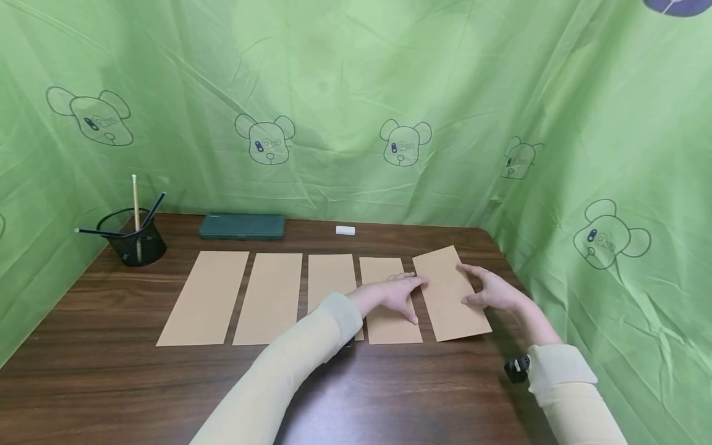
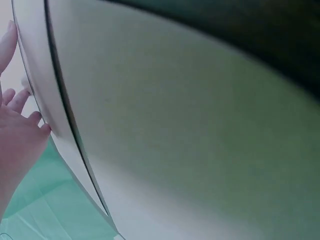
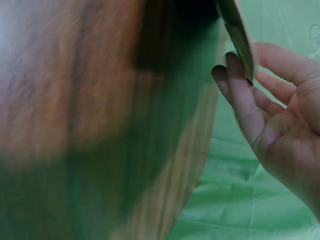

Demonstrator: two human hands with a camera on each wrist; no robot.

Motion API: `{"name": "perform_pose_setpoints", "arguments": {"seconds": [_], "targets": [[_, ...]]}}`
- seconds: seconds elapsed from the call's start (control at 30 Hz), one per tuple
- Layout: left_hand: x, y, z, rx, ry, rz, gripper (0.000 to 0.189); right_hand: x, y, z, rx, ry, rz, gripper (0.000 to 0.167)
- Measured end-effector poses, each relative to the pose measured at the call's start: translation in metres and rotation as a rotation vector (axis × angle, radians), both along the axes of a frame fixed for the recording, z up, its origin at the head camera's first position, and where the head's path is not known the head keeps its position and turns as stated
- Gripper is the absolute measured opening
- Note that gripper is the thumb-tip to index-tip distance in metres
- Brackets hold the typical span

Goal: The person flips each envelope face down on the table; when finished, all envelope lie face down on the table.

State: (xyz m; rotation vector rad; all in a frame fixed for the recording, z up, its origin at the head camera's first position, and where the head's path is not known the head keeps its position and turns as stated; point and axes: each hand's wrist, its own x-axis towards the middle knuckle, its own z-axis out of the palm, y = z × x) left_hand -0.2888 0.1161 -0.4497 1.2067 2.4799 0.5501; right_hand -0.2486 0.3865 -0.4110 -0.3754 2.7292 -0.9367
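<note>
Several flat brown paper envelopes lie in a row on the table; the rightmost envelope (image 1: 447,290) is tilted out of line. My right hand (image 1: 492,292) pinches its right edge; in the right wrist view, fingers and thumb of that right hand (image 3: 285,110) lie on either side of its thin edge. Over the fourth envelope (image 1: 384,269), my left hand (image 1: 395,293) is spread, its index fingertip touching the tilted envelope's left edge. The left wrist view shows the left hand (image 2: 20,130) at its left side, beyond a large, close envelope (image 2: 165,120).
On the dark wooden table (image 1: 139,395), a black mesh pen cup (image 1: 136,244) with pencils stands back left. A green case (image 1: 242,227) and a white eraser (image 1: 345,230) lie along the back. Green printed curtain (image 1: 334,74) encloses the back and sides.
</note>
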Motion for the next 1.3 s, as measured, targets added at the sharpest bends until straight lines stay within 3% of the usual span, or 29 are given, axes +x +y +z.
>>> {"name": "perform_pose_setpoints", "arguments": {"seconds": [0.1, 0.37, 0.73, 1.0, 1.13, 1.3], "targets": [[-0.001, -0.001, -0.001, -0.003, -0.003, -0.007, 0.1, -0.001, 0.004, -0.01, 0.004, -0.012, 0.002, 0.086], [-0.002, -0.004, 0.0, -0.029, 0.006, -0.006, 0.099, -0.008, 0.009, -0.03, 0.153, 0.108, 0.095, 0.08], [-0.001, 0.001, -0.001, -0.043, 0.051, 0.003, 0.099, -0.011, 0.011, -0.031, 0.217, 0.061, 0.091, 0.08], [0.004, -0.004, 0.004, -0.005, 0.145, -0.012, 0.094, -0.011, 0.008, -0.021, 0.267, 0.126, 0.078, 0.074], [0.011, -0.02, 0.02, 0.006, 0.172, -0.003, 0.087, -0.011, 0.001, -0.004, 0.291, 0.179, 0.066, 0.067], [0.022, -0.054, 0.042, 0.007, 0.241, 0.0, 0.082, -0.006, -0.017, 0.022, 0.304, 0.263, 0.063, 0.06]]}}
